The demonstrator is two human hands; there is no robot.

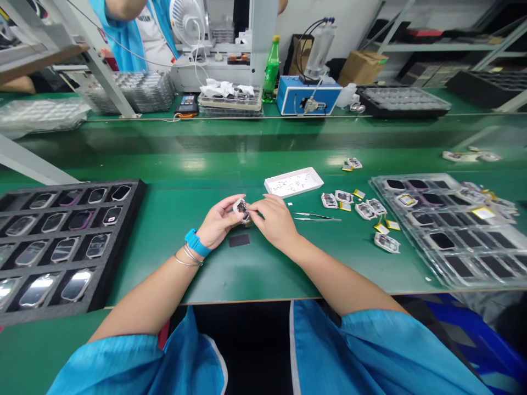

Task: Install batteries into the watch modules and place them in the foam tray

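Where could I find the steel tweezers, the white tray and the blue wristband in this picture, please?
Steel tweezers (317,219), head view, on the middle of the lower arm.
White tray (300,190), head view, on the front rim.
Blue wristband (196,243), head view, on the middle of the strap.

Your left hand (218,222) and right hand (274,219) hide most of the small component (241,207); the co-worker (135,38) is cut off above; specks (292,184) in the white tray (316,178) are too small to tell.
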